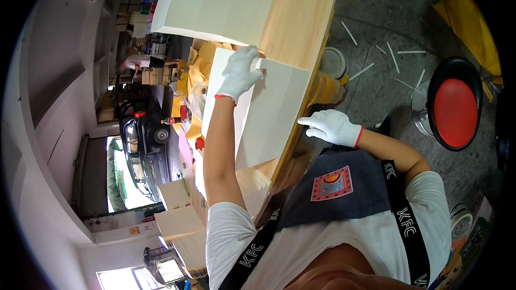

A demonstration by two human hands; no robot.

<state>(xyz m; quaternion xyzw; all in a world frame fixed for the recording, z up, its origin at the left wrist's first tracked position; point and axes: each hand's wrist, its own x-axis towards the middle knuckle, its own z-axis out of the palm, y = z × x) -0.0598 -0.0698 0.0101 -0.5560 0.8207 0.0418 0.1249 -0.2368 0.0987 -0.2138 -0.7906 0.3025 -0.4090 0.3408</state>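
Both my hands wear white knit gloves with red cuffs. My left hand [240, 72] reaches over the bench and lies at the edge of a pale wooden panel [277, 113], its fingers and thumb apart. Beyond it, a large whitish panel [220, 5] stands tilted up beside a bare wood-coloured panel [295, 24]. Nearer the bench's right edge, my right hand [333, 127] hovers just off the panels, index finger stretched out and nothing visible in it. A white sheet [217, 83] is partly hidden under my left forearm.
Yellow scraps [201, 67] and a red-capped bottle [172, 121] lie left of the panels. A red-seated stool [456, 113] stands on the right, near white strips [392, 56] on the floor. Stacked boards [183, 236] fill the lower left; a dark vehicle [142, 139] is parked beyond.
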